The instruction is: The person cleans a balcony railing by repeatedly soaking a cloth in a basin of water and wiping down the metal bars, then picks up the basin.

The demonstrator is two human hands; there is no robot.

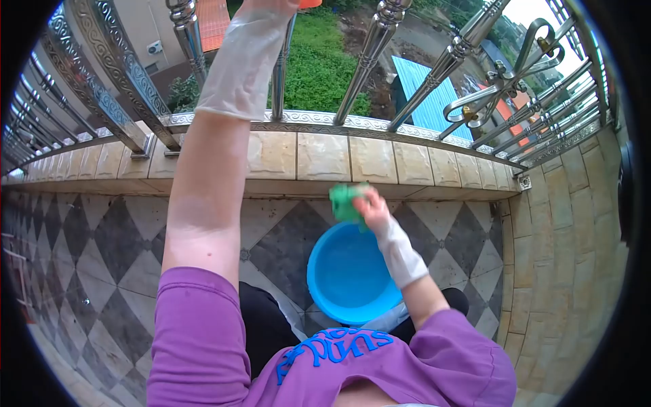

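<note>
My left hand (268, 8), in a pale translucent glove with a long cuff, reaches up to the metal railing (366, 61). Its fingers are cut off by the top edge, beside a bit of something orange (310, 3). My right hand (371, 207), gloved with a whitish cuff, is closed on a green cloth (344, 202). The cloth hangs over the far rim of a round blue basin (352, 278) on the floor. The basin stands between my legs, and its inside looks plain blue; whether it holds water I cannot tell.
A low tiled ledge (324, 156) runs under the railing. Grey and white diamond tiles (278, 230) cover the floor. A tiled wall (563, 237) rises at the right. Beyond the railing are grass and a blue roof (424, 88).
</note>
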